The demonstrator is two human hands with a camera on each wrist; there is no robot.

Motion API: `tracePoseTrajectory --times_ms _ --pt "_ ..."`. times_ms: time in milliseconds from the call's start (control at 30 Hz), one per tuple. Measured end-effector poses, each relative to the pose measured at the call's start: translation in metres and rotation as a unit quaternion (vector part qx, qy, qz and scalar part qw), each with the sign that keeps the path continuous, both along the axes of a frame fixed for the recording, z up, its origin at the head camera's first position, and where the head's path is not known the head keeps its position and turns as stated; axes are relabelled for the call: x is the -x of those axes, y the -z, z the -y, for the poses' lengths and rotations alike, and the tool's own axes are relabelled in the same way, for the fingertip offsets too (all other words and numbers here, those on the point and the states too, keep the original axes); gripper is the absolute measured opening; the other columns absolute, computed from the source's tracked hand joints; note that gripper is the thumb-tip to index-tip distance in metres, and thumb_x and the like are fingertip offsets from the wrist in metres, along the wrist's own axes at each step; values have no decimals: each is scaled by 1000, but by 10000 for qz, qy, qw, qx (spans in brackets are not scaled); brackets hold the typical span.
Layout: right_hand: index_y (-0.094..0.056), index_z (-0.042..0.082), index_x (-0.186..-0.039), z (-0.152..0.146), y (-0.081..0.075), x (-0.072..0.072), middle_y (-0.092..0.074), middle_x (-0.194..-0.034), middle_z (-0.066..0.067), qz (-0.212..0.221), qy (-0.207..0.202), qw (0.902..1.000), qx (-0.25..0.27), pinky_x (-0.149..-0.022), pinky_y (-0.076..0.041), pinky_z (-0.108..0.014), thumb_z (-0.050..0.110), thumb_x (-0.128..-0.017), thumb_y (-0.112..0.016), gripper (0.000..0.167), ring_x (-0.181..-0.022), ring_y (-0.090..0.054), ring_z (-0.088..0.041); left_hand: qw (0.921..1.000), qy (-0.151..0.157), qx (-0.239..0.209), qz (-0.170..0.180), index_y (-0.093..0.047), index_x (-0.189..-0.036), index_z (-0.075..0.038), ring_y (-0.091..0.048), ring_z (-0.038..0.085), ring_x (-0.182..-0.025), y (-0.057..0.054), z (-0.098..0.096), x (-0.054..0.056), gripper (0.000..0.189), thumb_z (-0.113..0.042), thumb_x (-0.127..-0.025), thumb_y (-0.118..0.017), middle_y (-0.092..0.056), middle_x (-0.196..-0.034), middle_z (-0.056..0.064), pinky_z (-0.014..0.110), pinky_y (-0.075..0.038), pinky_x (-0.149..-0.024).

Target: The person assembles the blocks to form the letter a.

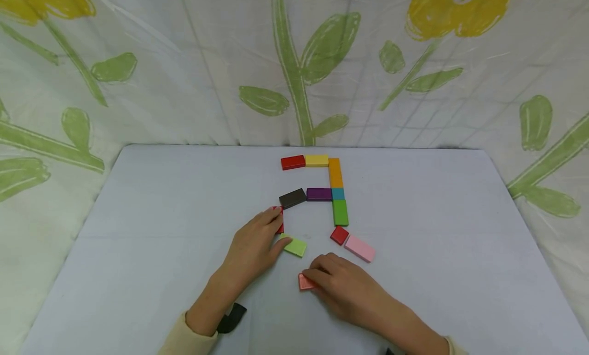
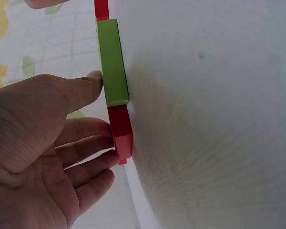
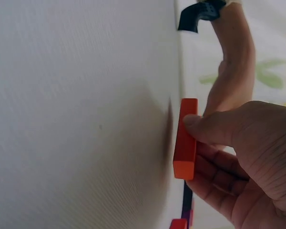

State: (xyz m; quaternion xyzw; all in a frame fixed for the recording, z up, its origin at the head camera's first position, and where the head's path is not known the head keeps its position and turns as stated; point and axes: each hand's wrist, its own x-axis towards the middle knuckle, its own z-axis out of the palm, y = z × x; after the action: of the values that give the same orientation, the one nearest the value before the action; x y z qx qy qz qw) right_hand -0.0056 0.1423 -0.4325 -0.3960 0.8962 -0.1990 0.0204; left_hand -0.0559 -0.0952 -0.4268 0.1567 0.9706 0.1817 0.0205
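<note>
My left hand (image 1: 253, 247) rests its fingertips on a red block (image 2: 120, 128), and its thumb touches the light green block (image 1: 296, 246) beside it. In the left wrist view the two blocks lie end to end. Those fingers are extended, not wrapped around either piece. Nearer the front, my right hand (image 1: 345, 288) pinches an orange-red block (image 3: 185, 140) between thumb and fingers; it looks salmon from the head view, where the hand covers part of it. A shadow falls on the table beside this block.
A bent line of blocks lies behind the hands: red (image 1: 293, 162), yellow (image 1: 317, 161), orange (image 1: 336, 173), blue (image 1: 338, 194), green (image 1: 340, 213), purple (image 1: 319, 194) and black (image 1: 292, 198). A small red block (image 1: 339, 235) and a pink block (image 1: 360, 248) sit to the right. Everything is on a white table (image 1: 437, 217).
</note>
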Motion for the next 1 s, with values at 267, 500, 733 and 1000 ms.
tracePoseTrajectory --times_ms 267,500,733,1000 --pt "-78 19 -120 -10 -3 13 -70 -110 7 -305 89 9995 3 -92 -62 -24 22 -91 -85 29 -103 -66 -7 10000 39 36 -34 -66 -142 -3 -58 30 -145 1 0 1 62 -35 -93 -83 -61 -154 13 46 -51 -118" --pt "-77 17 -119 -17 -4 26 -70 -110 5 -528 100 9986 19 -89 -62 -24 18 -90 -86 31 -102 -66 -9 10000 59 -37 -49 -66 -142 -2 -58 30 -144 1 -1 2 61 -34 -92 -84 -61 -153 13 46 -51 -118" --pt "-77 16 -119 -18 -3 33 -71 -110 4 -642 80 9979 15 -89 -62 -26 18 -90 -85 30 -103 -67 -11 10000 69 22 -62 -66 -141 -2 -58 30 -144 0 -1 2 61 -33 -93 -83 -61 -154 13 45 -51 -118" --pt "-77 15 -118 -16 -1 38 -70 -110 3 -677 11 9977 62 -90 -63 -28 16 -93 -83 27 -104 -68 -12 10000 23 2 -67 -67 -141 -2 -59 31 -144 -1 1 0 61 -33 -91 -84 -62 -153 13 45 -52 -117"
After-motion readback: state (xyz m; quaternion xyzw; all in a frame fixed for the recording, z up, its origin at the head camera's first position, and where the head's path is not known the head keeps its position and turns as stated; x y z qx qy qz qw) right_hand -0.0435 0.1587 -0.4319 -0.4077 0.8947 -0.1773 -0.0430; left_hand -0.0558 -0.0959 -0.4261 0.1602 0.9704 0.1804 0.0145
